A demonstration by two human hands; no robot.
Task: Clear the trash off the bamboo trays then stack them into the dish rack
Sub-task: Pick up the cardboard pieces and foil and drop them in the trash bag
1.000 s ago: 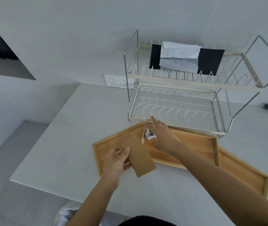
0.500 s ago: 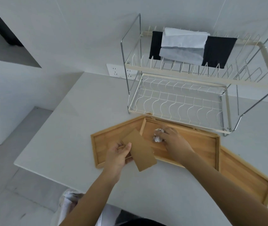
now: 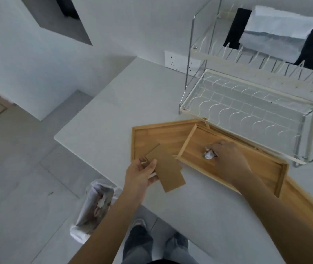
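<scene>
The left hand is pinching a flat brown cardboard rectangle by its near edge, just over the white counter. The right hand is closing its fingertips on a small crumpled silvery-white wad lying in the upper rectangular bamboo tray. The wad looks light and crushable, so a gentle pinch across its middle should do; the card seems stiff and thin.

Your bamboo trays are honey-yellow with a fine straight grain. The cardboard piece is plain tan-brown. The crumpled scrap is silvery white. The dish rack pairs cream wavy wires with chrome. Black and white cloths drape on it; the counter is plain white.
</scene>
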